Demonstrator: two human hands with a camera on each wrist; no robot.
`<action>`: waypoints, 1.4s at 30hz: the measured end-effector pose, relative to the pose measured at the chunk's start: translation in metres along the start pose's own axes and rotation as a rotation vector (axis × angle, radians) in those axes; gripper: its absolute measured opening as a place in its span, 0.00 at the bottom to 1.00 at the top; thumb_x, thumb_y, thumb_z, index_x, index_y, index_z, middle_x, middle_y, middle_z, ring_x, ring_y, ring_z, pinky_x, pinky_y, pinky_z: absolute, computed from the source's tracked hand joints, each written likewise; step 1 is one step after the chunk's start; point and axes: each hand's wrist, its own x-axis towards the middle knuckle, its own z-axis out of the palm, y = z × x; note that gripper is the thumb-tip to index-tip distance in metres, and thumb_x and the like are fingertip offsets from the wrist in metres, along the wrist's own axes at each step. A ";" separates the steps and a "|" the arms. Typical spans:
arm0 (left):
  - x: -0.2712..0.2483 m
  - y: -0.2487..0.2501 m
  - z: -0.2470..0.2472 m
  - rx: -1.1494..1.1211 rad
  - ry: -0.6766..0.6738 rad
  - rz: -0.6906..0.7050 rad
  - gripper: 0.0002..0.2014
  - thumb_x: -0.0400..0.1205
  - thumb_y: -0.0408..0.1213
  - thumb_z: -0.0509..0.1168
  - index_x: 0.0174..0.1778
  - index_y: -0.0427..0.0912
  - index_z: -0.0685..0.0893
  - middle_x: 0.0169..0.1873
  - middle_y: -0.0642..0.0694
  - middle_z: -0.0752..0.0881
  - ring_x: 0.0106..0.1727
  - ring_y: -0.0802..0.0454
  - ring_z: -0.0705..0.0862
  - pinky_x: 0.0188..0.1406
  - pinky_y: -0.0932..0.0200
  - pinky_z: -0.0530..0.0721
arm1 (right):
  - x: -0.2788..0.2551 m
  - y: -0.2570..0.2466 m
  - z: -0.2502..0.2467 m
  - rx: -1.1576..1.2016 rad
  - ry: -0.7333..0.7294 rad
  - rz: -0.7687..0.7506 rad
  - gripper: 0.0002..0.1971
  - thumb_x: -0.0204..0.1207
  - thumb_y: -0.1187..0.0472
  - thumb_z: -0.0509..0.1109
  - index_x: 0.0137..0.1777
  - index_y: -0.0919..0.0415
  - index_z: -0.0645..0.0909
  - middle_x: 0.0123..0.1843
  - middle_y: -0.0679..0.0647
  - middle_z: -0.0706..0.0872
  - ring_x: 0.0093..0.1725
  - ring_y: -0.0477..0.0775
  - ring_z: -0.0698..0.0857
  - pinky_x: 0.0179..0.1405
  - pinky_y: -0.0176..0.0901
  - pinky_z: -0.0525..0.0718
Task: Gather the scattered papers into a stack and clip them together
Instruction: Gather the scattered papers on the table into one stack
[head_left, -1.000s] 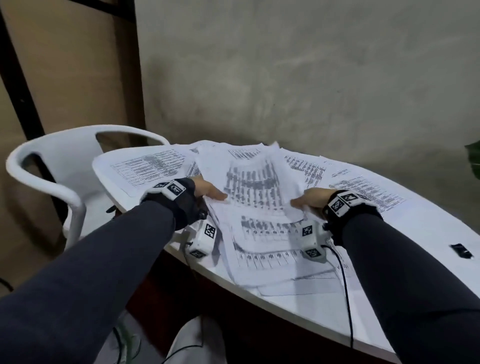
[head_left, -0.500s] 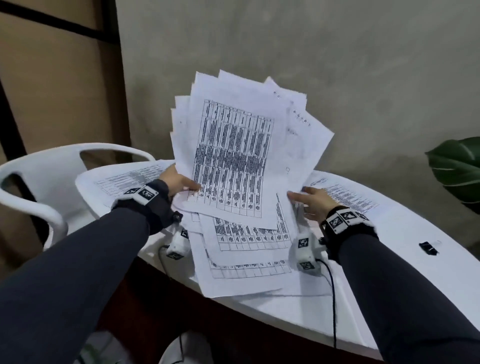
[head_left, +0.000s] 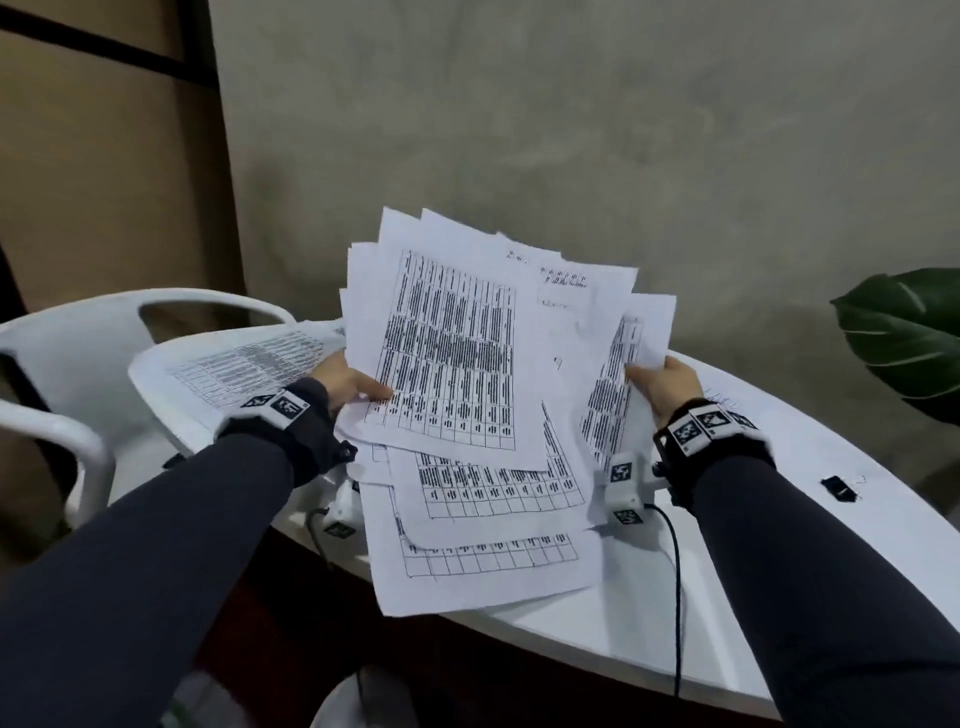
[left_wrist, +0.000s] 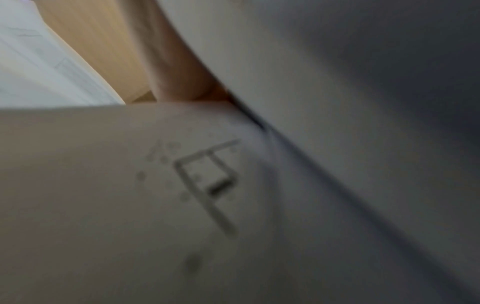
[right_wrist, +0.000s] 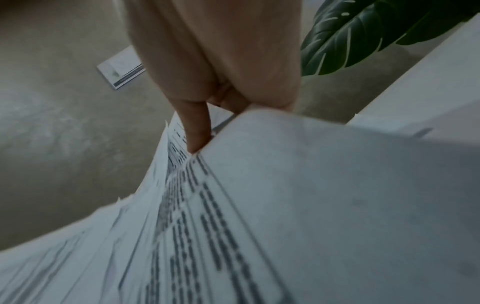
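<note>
Both forearms reach forward over the near edge of the white table (head_left: 597, 623), wrists raised. The left hand (head_left: 345, 382) grips the left edge of a fanned bundle of papers (head_left: 452, 353), thumb lying across the printed front sheet. The right hand (head_left: 667, 387) pinches the bundle's right edge, one finger (right_wrist: 196, 127) tucked between sheets. The bundle tilts up off the table, its lower sheets hanging unevenly over the near edge. Another sheet (head_left: 234, 366) lies flat at the table's left end. A black binder clip (head_left: 837, 488) sits near the right edge, well apart from the hands.
</note>
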 end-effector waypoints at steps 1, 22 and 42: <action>0.000 -0.004 -0.001 -0.017 0.000 0.006 0.21 0.72 0.14 0.67 0.62 0.28 0.80 0.48 0.38 0.86 0.63 0.37 0.82 0.62 0.51 0.79 | 0.002 0.000 -0.001 0.051 -0.008 0.014 0.14 0.72 0.69 0.73 0.57 0.71 0.80 0.50 0.64 0.87 0.51 0.61 0.86 0.64 0.62 0.81; 0.008 0.088 0.011 -0.050 0.064 0.309 0.18 0.70 0.30 0.76 0.54 0.36 0.81 0.44 0.46 0.89 0.49 0.46 0.85 0.56 0.52 0.84 | -0.024 -0.104 0.043 0.363 -0.186 -0.235 0.22 0.61 0.70 0.81 0.54 0.74 0.78 0.35 0.54 0.90 0.38 0.53 0.90 0.55 0.54 0.88; 0.003 0.084 0.038 -0.310 0.059 0.424 0.58 0.34 0.61 0.83 0.61 0.39 0.79 0.54 0.42 0.88 0.57 0.47 0.88 0.65 0.50 0.82 | -0.057 -0.095 0.029 0.376 -0.208 -0.356 0.55 0.45 0.57 0.88 0.73 0.74 0.66 0.43 0.51 0.87 0.33 0.38 0.89 0.38 0.34 0.88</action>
